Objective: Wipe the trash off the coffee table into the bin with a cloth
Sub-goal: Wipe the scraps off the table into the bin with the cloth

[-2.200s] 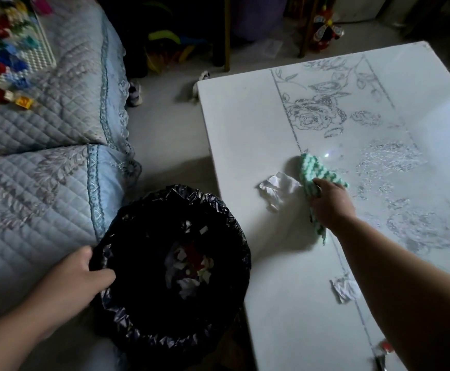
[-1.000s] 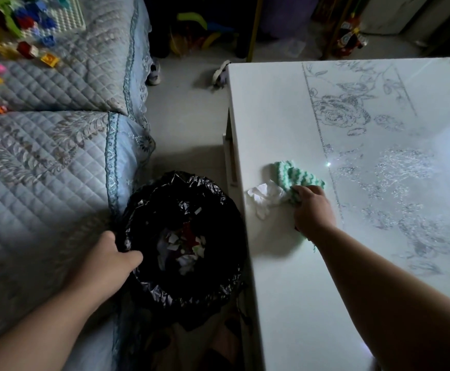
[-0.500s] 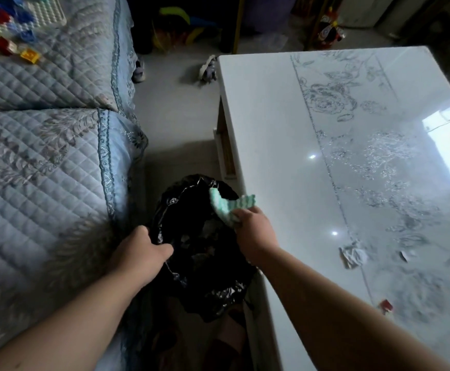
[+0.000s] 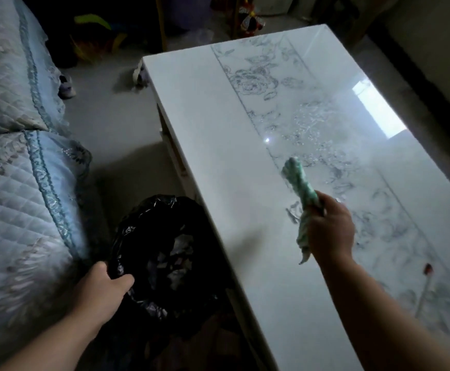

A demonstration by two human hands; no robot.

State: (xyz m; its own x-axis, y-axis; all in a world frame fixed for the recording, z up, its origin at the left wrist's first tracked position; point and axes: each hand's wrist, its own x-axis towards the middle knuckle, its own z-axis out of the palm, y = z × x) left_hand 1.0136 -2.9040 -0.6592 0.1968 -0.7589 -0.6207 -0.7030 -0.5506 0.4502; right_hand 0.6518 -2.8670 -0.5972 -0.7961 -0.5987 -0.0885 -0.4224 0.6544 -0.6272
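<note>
Both hands grip: left hand (image 4: 99,291) fingers clasp the bin (image 4: 164,253) rim, right hand (image 4: 331,231) fingers squeeze the cloth (image 4: 300,183).

A coffee table (image 4: 218,135) fills the centre and right of the frame, running from the upper middle down to the lower right. A bin (image 4: 164,253) lined with a bag stands on the floor at lower centre, touching the table's left edge, with scraps of paper inside. The left hand (image 4: 100,290) grips the bin's near-left rim. The right hand (image 4: 328,228) is over the table at right of centre, closed around a cloth (image 4: 298,183). A quilted sofa (image 4: 17,170) fills the left side.
</note>
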